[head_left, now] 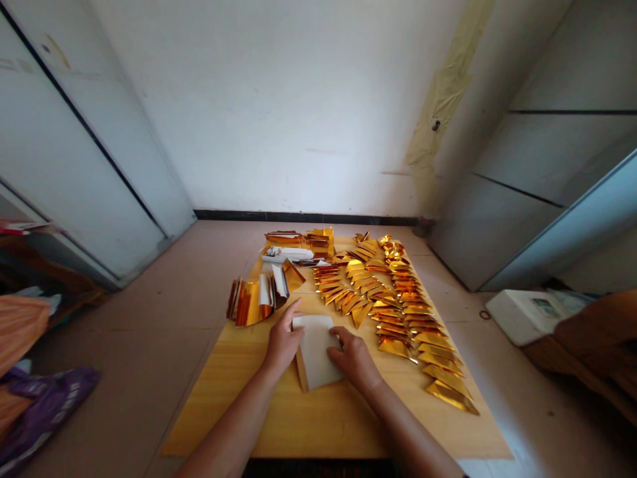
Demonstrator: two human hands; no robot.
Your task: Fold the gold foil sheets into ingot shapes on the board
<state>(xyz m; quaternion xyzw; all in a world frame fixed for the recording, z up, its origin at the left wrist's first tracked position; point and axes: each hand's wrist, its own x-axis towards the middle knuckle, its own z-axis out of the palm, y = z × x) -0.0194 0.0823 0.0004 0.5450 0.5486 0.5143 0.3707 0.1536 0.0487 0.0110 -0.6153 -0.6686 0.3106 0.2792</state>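
Note:
A sheet of foil paper (316, 358) lies on the wooden table in front of me, pale side up, with a narrow golden-brown strip along its left edge. My left hand (286, 337) holds its upper left edge, thumb on the pale face and index finger reaching past the top corner. On the right side, my right hand (354, 357) grips the sheet with curled fingers, thumb resting on its surface. Beyond my left hand stands a curved stack of gold foil sheets (256, 304). Folded gold paper pieces (393, 325) lie in overlapping rows to the right of my right hand.
More foil sheets and a white bundle (288, 254) are at the table's far left. Bare wood of the table (219, 398) shows at the near left. Grey cabinets (537, 159) stand right and left. A white box (522, 315) and a purple bag (50, 411) are on the floor.

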